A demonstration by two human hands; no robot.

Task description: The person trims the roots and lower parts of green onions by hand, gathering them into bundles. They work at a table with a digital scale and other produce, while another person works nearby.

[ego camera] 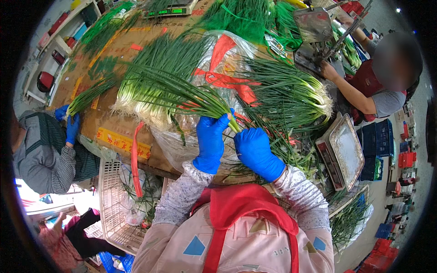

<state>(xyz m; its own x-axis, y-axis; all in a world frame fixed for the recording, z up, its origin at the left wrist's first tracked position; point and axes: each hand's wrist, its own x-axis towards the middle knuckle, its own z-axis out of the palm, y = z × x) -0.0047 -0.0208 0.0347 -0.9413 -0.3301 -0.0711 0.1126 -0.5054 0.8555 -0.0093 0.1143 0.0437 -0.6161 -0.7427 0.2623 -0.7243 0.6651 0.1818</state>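
My left hand (211, 143), in a blue glove, grips a small bunch of green onions (201, 95), thumb across the pale stalks. The long leaves of the bunch point up and to the left. My right hand (256, 153), also gloved, is closed at the lower end of those stalks and hides their root ends. Beyond my left hand lies a wide row of green onions (146, 92) with white roots toward me. To the right rests another heap of green onions (293, 92), roots facing right. Red plastic strips (227, 75) lie on clear plastic sheeting (170, 146) between the two heaps.
Loose leaf scraps (300, 160) and a rusty-edged scale (341, 152) are at my right. A crate (111, 204) stands below the table edge at left. One co-worker (47, 146) holds onions at left; another (368, 78) handles a metal device (315, 30).
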